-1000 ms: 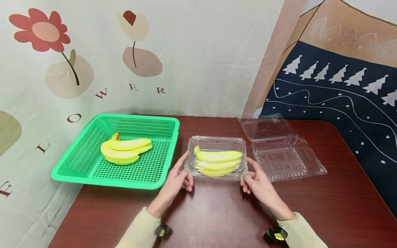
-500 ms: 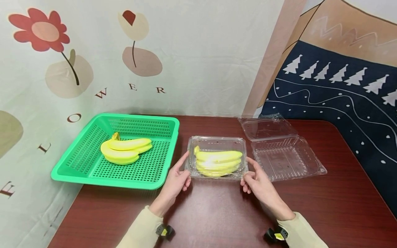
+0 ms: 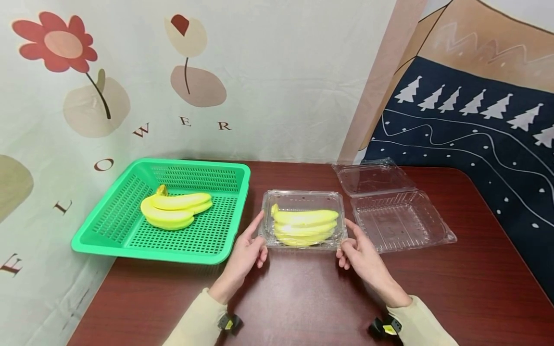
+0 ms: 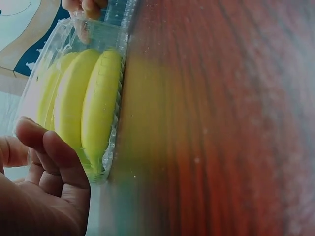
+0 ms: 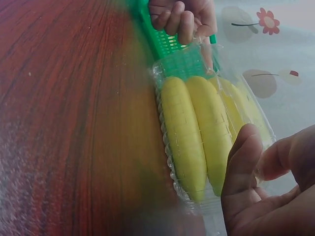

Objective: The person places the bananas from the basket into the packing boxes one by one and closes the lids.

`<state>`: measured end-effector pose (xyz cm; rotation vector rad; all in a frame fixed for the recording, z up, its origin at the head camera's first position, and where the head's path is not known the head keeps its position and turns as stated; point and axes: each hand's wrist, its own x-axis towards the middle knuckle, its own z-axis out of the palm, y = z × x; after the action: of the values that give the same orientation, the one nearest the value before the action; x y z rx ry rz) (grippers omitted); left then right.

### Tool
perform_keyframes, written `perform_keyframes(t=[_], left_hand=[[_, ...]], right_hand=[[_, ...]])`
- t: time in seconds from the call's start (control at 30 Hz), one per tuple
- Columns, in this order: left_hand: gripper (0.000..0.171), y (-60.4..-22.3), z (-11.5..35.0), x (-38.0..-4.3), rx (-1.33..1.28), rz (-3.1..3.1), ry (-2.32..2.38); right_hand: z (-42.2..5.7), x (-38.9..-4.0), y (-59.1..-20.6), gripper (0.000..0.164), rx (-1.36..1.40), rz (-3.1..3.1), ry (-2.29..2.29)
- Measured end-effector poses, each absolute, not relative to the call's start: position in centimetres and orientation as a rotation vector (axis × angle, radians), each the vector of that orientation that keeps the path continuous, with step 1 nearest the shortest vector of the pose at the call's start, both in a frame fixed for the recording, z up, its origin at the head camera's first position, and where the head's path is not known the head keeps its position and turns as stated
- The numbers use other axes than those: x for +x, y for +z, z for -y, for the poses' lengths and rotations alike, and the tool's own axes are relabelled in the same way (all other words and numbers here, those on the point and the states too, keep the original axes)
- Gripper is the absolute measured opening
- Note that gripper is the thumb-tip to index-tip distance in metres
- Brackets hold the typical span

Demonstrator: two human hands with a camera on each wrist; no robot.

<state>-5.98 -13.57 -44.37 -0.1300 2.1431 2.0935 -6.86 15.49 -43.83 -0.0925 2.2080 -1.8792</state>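
A closed clear plastic clamshell box [image 3: 298, 197] stands on the table in the middle of the head view. Inside it lies a bunch of yellow bananas [image 3: 305, 218], its stem end toward the left. My left hand [image 3: 245, 252] holds the box at the near left corner, index finger stretched along the side and thumb at the rim. Mirroring it, my right hand [image 3: 360, 251] holds the near right corner the same way. Both wrist views show the remaining fingers bent in front of the box. Through the clear wall the bananas [image 5: 184, 137] show side by side.
To the left stands a green basket [image 3: 233, 226] with another bunch of bananas [image 3: 173, 211] in it. A second clamshell box [image 3: 398, 221] lies with its lid up at the right. Printed cloths [image 3: 277, 72] hang behind the brown table [image 3: 298, 298].
My left hand has shifted very slightly at its corner, and its lower fingers are drawn in a little. The box and bananas stay in place.
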Motion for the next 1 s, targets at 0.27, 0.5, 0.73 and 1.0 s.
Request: perform_keyframes(t=[0.27,0.5,0.73,1.0], left_hand=[[0.075,-44.2,13.5,-5.8,-0.116,-2.097,2.122],[0.075,-43.8,13.6,-5.6,-0.055,-2.418,1.845],[0.075,-43.6,13.4,-5.1,-0.009,-2.802,1.497],[0.075,-43.3,12.7,-4.3,0.145,-2.905,1.447]], right_hand=[[-15.4,-6.7,-43.7,0.064,-0.028,-2.191,-1.903],[-15.3,-6.5,-43.5,0.062,-0.033,-2.281,-1.858],[-15.4,-6.0,-43.5,0.063,-0.08,-2.653,-1.529],[-15.1,-5.5,-43.8,0.077,-0.221,-2.762,-1.48]])
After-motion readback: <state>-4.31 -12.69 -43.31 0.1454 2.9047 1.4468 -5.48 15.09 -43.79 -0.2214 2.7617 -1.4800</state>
